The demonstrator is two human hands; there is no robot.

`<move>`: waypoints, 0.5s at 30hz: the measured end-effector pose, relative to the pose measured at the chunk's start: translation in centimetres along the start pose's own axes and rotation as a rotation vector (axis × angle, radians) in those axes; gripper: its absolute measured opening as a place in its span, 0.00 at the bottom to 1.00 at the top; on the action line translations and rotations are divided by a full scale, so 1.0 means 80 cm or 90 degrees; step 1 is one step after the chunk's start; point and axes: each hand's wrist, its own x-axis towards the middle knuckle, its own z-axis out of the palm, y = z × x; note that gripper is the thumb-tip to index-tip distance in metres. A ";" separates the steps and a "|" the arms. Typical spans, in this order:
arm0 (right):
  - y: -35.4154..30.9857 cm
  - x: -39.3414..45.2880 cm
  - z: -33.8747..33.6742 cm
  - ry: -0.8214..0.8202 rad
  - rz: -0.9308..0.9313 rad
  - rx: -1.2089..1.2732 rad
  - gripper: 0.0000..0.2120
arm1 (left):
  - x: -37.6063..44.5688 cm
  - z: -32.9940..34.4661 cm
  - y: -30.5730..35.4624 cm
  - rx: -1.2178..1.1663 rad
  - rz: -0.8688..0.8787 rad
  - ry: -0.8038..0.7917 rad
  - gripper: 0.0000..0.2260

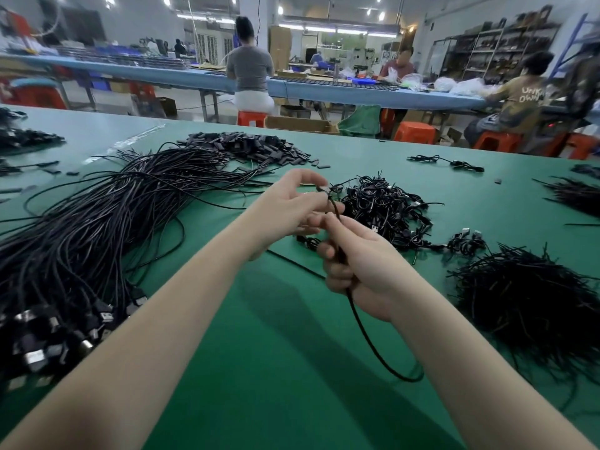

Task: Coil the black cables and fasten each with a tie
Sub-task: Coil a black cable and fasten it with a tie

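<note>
The step looked like the start of a coil. One thin black cable [363, 326] was held up over the green table [276, 368], near the middle of the view.

The right hand [357, 264] had its fingers curled around the cable. From the bottom of that fist the cable hung down and swung in a smooth loop toward 5 o'clock. The left hand [292, 206] pinched the top end of the cable with thumb and first finger, and its other fingers were spread loose. The tip looked like a small plug, but it was too blurry to be sure.

I think the next move needed the left hand to bring the loose part around again, so the loops lay the same size. Then a tie had to go around the middle. The ties [532, 303], a spiky heap of thin stiff black strips, lay at 3 o'clock, so the right hand would have a short reach.

At 9 o'clock lay a big bunch of long cables [97, 228], shiny and bendy, with hard boxy plugs at the near end. At 12 o'clock, just past the hands, sat a pile of done coils [386, 206], small and knotty. Farther back at 11 o'clock was a heap of flat little black caps [259, 147].
</note>
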 end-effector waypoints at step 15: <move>0.021 -0.003 -0.013 -0.260 0.091 -0.220 0.16 | -0.011 -0.040 0.050 -0.467 0.008 -0.088 0.23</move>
